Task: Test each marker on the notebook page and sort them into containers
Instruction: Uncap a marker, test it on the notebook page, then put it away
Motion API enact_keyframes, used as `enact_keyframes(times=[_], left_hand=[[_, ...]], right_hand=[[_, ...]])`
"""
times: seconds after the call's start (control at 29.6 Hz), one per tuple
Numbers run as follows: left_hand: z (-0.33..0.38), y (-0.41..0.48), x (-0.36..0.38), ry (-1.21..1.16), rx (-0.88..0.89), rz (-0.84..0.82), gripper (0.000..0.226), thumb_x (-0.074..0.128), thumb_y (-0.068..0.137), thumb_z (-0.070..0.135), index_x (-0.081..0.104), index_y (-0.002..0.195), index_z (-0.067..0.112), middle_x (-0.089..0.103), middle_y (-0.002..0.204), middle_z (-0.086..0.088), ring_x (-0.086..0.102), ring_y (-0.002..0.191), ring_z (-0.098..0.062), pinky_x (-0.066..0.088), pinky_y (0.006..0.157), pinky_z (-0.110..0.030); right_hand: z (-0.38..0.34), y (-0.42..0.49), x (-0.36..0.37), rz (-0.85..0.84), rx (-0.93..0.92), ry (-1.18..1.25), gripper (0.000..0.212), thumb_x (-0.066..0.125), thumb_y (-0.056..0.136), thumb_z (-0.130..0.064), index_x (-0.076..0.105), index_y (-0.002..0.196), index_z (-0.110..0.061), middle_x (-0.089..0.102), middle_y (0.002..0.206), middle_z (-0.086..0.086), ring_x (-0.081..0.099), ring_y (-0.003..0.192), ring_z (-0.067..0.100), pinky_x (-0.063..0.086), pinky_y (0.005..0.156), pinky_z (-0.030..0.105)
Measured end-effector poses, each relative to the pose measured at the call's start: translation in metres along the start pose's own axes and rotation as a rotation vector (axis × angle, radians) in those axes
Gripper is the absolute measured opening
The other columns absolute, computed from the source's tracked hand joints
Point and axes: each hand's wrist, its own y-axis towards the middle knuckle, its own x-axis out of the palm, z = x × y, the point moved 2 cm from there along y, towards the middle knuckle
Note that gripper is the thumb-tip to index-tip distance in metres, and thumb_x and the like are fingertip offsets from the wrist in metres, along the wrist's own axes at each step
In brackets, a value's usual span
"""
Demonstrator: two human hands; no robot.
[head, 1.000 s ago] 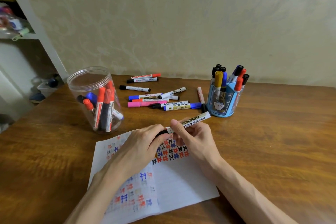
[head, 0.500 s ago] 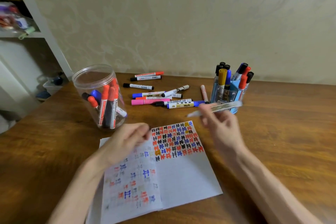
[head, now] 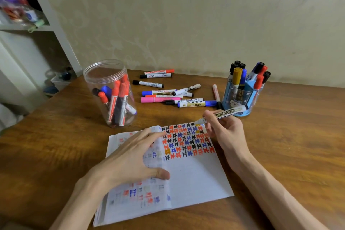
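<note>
A white shelf (head: 46, 24) stands at the upper left of the frame. One clear jar (head: 110, 91) sits left of centre on the wooden surface (head: 289, 145), holding at least three red-capped markers, one blue and one black; the exact count is hard to tell. Below it lies one open notebook (head: 196, 177). The left hand (head: 130, 157) rests flat on its left page with fingers straight and spread, gripping nothing that shows. The right page carries rows of red, blue, black and yellow marks across its upper part. Above the notebook, about ten loose markers (head: 168, 95) lie scattered in the middle of the frame. The right hand (head: 224, 130) pinches one uncapped whiteboard marker (head: 224, 113), whose tip is at the top edge of the right page. Just behind that hand stands one blue cup (head: 242, 99) with about nine markers upright in it.
</note>
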Motion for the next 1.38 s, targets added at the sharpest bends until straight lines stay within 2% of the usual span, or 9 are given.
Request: enact_keyframes(times=[0.27,0.51,0.67,0.84,0.94,1.05,1.21,1.28,1.38], left_hand=[[0.007,0.0,0.0,0.062,-0.142,0.007,0.126,0.072,0.071,0.078,-0.01,0.161,0.046,0.0,0.167,0.024,0.012,0.155,-0.006,0.031,0.121,-0.043],[0.017,0.018,0.001,0.071,-0.105,0.008,0.12,0.07,0.077,0.073,-0.012,0.16,0.044,-0.004,0.168,0.022,0.006,0.156,-0.007,0.028,0.122,-0.042],[0.027,0.035,-0.005,0.06,-0.022,0.027,0.121,0.072,0.076,0.073,-0.003,0.164,0.039,0.007,0.167,0.019,0.01,0.153,-0.004,0.027,0.12,-0.037],[0.02,0.031,-0.007,0.128,-0.07,0.01,0.115,0.061,0.075,0.084,-0.001,0.162,0.042,0.005,0.169,0.019,0.016,0.155,-0.009,0.033,0.12,-0.045],[0.013,0.025,-0.01,0.164,-0.089,0.055,0.109,0.051,0.074,0.089,0.006,0.162,0.043,0.019,0.165,0.016,0.034,0.146,-0.009,0.044,0.114,-0.042],[0.013,0.022,-0.012,0.166,-0.078,0.098,0.103,0.055,0.078,0.084,0.014,0.162,0.04,0.024,0.163,0.017,0.037,0.143,-0.006,0.045,0.112,-0.037],[0.022,0.035,-0.017,-0.043,0.025,0.345,0.062,0.059,0.091,0.063,0.041,0.148,0.046,0.05,0.133,0.022,0.055,0.115,0.001,0.056,0.091,-0.029],[0.024,0.039,-0.014,-0.057,0.035,0.411,0.05,0.06,0.094,0.058,0.049,0.141,0.042,0.056,0.13,0.017,0.061,0.11,-0.002,0.059,0.09,-0.035],[0.018,0.04,-0.004,-0.066,0.03,0.397,0.054,0.059,0.09,0.062,0.053,0.139,0.04,0.058,0.132,0.015,0.061,0.109,-0.004,0.06,0.091,-0.039]], right_hand=[[0.001,0.003,-0.003,0.04,0.015,-0.055,0.039,0.071,0.091,-0.049,0.071,0.081,-0.012,0.076,0.075,0.001,0.071,0.068,0.013,0.058,0.07,0.031],[0.002,0.003,0.001,-0.021,0.005,-0.08,0.047,0.07,0.088,-0.053,0.068,0.076,-0.007,0.076,0.072,-0.001,0.076,0.071,0.013,0.063,0.074,0.037],[0.002,0.0,0.001,-0.03,-0.025,-0.095,0.041,0.07,0.092,-0.049,0.067,0.07,-0.015,0.079,0.078,-0.002,0.078,0.077,0.013,0.06,0.073,0.033],[-0.002,-0.003,-0.001,-0.049,-0.016,-0.116,0.035,0.07,0.094,-0.046,0.067,0.074,-0.017,0.081,0.083,-0.004,0.079,0.079,0.013,0.06,0.069,0.028],[-0.009,-0.006,0.005,-0.132,-0.063,-0.128,0.03,0.068,0.098,-0.039,0.07,0.079,-0.017,0.079,0.078,-0.003,0.076,0.07,0.008,0.055,0.06,0.018],[-0.005,-0.011,0.015,-0.206,-0.098,-0.157,0.03,0.067,0.1,-0.037,0.074,0.089,-0.01,0.076,0.072,0.002,0.067,0.057,0.01,0.05,0.055,0.017],[0.001,-0.011,0.02,-0.208,-0.095,-0.17,0.021,0.075,0.096,-0.03,0.077,0.088,-0.011,0.074,0.067,-0.002,0.061,0.053,0.006,0.048,0.053,0.018],[0.001,-0.01,0.021,-0.207,-0.122,-0.196,0.015,0.077,0.095,-0.027,0.079,0.09,-0.012,0.076,0.072,-0.006,0.066,0.058,0.002,0.049,0.055,0.016],[0.007,-0.012,0.024,-0.216,-0.137,-0.27,0.007,0.078,0.094,-0.021,0.079,0.087,-0.019,0.08,0.082,-0.008,0.075,0.075,0.006,0.06,0.069,0.023]])
